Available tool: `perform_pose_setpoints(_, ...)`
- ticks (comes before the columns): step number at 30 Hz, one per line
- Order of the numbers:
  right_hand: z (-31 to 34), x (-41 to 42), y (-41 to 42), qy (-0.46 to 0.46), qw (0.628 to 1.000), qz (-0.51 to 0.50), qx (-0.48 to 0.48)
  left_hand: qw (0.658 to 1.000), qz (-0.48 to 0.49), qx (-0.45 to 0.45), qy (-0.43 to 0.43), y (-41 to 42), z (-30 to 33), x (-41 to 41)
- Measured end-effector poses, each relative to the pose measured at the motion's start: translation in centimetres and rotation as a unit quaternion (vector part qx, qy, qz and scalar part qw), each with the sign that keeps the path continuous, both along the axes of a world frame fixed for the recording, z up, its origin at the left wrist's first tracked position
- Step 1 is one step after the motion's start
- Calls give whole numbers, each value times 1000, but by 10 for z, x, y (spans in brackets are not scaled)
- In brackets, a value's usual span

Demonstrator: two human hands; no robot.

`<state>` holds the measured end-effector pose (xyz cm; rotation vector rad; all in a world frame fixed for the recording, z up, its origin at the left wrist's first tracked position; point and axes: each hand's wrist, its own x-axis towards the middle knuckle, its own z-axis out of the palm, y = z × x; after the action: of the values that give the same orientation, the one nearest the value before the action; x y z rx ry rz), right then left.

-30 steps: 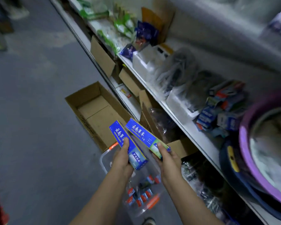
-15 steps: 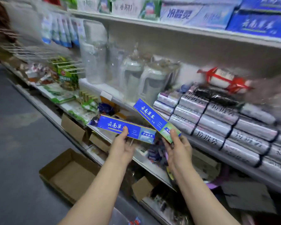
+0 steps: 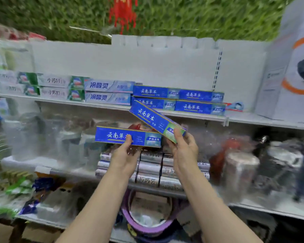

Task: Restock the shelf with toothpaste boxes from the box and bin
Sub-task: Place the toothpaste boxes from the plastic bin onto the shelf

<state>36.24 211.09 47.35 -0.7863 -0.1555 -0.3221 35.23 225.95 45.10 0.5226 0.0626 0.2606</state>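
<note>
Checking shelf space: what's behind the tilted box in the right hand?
Its upper end covers part of the stacked blue boxes on the shelf. The tilted box hides the lower-left one's corner; whatever lies further back is unseen.

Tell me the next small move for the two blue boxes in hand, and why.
Probably lift the right hand a little further and lay its tilted blue box on the matching blue stack. That box's far end already points at the stack on the top shelf, while the left hand holds its box level and lower, so it would likely follow second.
</note>
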Motion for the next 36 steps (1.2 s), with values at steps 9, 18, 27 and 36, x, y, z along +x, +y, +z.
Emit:
perform_pose_setpoints(9,70,19,-108,-47,989,-131,42,999,-33,16,-39,-82,56,36)
perform_pose_setpoints(18,83,67,-215,-41,953,-298,32,992,-59,112,-17,-172,92,82)
perform_pose_setpoints(27,62,107,-271,23,911,-407,-55,991,-80,95,-44,-241,101,107)
perform_pose_setpoints(36,51,127,-287,86,868,-435,-223,989,-64,111,-70,-263,102,118)
